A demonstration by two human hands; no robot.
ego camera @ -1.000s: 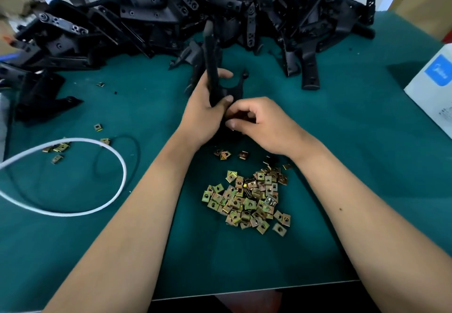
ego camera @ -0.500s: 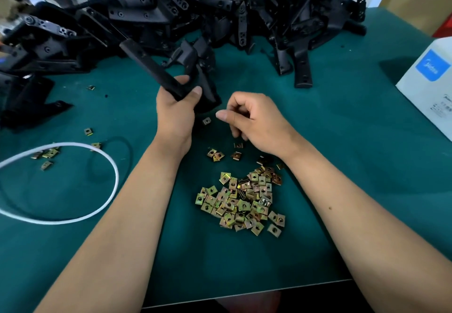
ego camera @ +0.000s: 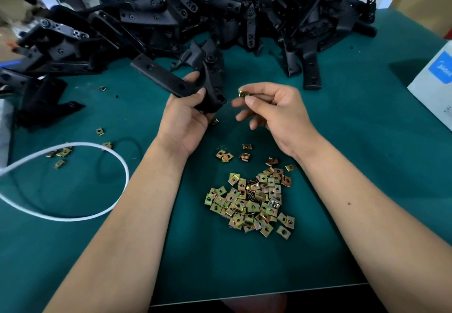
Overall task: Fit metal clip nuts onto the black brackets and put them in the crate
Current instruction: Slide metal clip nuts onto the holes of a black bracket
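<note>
Here the task stood at an early stage, judging from the layout. A large heap of brackets point(ego camera: 220, 19) lay on the table point(ego camera: 342, 141) beyond both hands, and a pile of clip nuts point(ego camera: 252, 200) lay between the forearms, nearer the body than the hands. A few loose nuts point(ego camera: 60, 153) lay to the left of the left forearm, by a white cord loop point(ego camera: 117, 163). No crate was in view, so the number of finished brackets could not be told. A white box point(ego camera: 433, 87) stood well to the right of the right hand.

The left hand point(ego camera: 186, 117) was raised above the table, palm turned upward, fingers and thumb curled round one black bracket point(ego camera: 176, 82). The long arm of that bracket pointed up and to the left, away from the hand. The right hand point(ego camera: 276, 112) was held just beside it, at the same height, pinching a single clip nut point(ego camera: 243, 94) between thumb and forefinger; the other fingers were loosely curled. Nut and bracket were apart, with a small gap between them.

The nut had not yet been fitted. Remaining steps: slide the nut onto the bracket, place the bracket in the crate, and repeat for the heap.
</note>
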